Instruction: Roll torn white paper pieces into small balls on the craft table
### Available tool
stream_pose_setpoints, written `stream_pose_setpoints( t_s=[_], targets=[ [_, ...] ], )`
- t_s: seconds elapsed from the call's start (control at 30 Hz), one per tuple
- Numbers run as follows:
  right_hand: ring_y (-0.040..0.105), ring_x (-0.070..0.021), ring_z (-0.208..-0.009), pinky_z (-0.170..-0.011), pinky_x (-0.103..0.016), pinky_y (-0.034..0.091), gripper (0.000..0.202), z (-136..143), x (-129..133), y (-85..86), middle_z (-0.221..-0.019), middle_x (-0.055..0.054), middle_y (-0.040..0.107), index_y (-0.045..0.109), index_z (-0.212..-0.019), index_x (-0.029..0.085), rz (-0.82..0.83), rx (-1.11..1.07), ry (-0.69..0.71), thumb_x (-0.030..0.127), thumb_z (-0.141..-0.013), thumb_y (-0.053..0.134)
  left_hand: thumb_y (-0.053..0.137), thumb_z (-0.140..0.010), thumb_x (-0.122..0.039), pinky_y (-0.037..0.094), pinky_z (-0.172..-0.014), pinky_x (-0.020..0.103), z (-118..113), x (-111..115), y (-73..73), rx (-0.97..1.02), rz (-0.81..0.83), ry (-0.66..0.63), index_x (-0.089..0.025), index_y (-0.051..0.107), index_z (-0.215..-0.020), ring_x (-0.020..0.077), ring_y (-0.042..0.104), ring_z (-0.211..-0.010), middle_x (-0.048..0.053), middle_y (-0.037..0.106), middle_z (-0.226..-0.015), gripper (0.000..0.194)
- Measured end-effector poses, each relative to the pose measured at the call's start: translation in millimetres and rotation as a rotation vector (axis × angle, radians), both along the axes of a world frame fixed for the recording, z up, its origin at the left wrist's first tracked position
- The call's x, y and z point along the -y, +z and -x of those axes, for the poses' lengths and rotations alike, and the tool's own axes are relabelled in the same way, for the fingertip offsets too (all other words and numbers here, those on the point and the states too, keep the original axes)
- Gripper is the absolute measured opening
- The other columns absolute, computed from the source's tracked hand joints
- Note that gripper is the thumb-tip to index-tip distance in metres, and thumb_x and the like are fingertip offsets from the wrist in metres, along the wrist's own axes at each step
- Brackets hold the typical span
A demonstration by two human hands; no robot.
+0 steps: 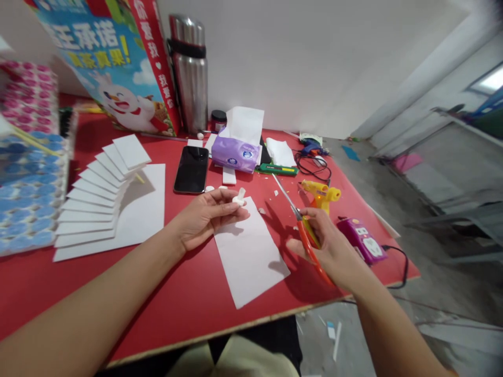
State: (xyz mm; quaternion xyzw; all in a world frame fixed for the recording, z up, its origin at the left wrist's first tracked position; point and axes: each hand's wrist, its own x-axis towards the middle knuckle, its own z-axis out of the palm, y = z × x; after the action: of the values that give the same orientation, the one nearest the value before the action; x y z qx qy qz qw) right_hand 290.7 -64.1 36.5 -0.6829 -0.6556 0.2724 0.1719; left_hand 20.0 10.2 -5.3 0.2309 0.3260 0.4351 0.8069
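Observation:
Between the thumb and fingers of my left hand (pixel 214 214) is a small white piece (pixel 239 199) with a round base and a short stem. That hand is above the upper end of a white sheet (pixel 251 256) on the table. My right hand (pixel 328 243) grips a pair of scissors (pixel 307 241) with red-orange and yellow handles. The blades point up and to the left, away from the white piece. A yellow glue gun (pixel 321 196) lies just beyond the right hand, and a purple power box (pixel 363 241) sits to its right.
On the red table (pixel 188 293) are a black phone (pixel 191 170), a purple tissue pack (pixel 236 152) and a green box cutter (pixel 278 169). White stepped boards (pixel 94 196) stand at left. A steel flask (pixel 191 78) and a printed box (pixel 113 63) are behind.

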Motion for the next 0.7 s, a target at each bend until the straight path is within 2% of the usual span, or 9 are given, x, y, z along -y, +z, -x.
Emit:
stream_pose_setpoints(
  t_s=[0.13, 0.27, 0.43, 0.7],
  targets=[
    [0.062, -0.0222, -0.084, -0.074, -0.034, 0.051, 0.073, 7, 11, 3.4, -0.098, -0.003, 0.062, 0.043, -0.132, 0.024, -0.062, 0.022, 0.143, 0.062, -0.079, 0.075, 0.070, -0.087, -0.003, 0.066, -0.082, 0.028, -3, 3, -0.7, 0.012, -0.028, -0.034, -0.010, 0.072, -0.093, 0.0149, 0.077, -0.072, 0.006, 0.077, -0.085, 0.009],
    [0.063, -0.0230, -0.090, -0.080, -0.035, 0.053, 0.076, 18, 16, 6.7, -0.109, -0.007, 0.064, 0.048, -0.129, 0.023, -0.103, 0.085, 0.252, 0.065, -0.075, 0.079, 0.076, -0.084, -0.008, 0.065, -0.087, 0.031, -4, 4, -3.7, 0.005, -0.053, -0.054, -0.010, 0.073, -0.096, 0.0167, 0.078, -0.079, 0.006, 0.077, -0.088, 0.012],
    [0.066, -0.0263, -0.101, -0.087, -0.038, 0.054, 0.080, 30, 15, 7.7, -0.120, -0.011, 0.064, 0.048, -0.131, 0.021, -0.140, 0.124, 0.281, 0.064, -0.073, 0.081, 0.085, -0.076, -0.011, 0.064, -0.089, 0.030, -6, 6, -3.7, 0.004, -0.086, -0.044, -0.011, 0.075, -0.092, 0.0176, 0.078, -0.082, 0.006, 0.078, -0.087, 0.019],
    [0.065, -0.0264, -0.104, -0.089, -0.038, 0.054, 0.079, 37, 12, 3.6, -0.120, -0.010, 0.065, 0.049, -0.130, 0.022, -0.153, 0.113, 0.287, 0.058, -0.071, 0.087, 0.088, -0.069, -0.010, 0.063, -0.090, 0.032, -10, 11, 2.6, -0.039, -0.140, -0.043, -0.013, 0.078, -0.087, 0.0172, 0.077, -0.084, 0.003, 0.078, -0.087, 0.020]
  ],
)
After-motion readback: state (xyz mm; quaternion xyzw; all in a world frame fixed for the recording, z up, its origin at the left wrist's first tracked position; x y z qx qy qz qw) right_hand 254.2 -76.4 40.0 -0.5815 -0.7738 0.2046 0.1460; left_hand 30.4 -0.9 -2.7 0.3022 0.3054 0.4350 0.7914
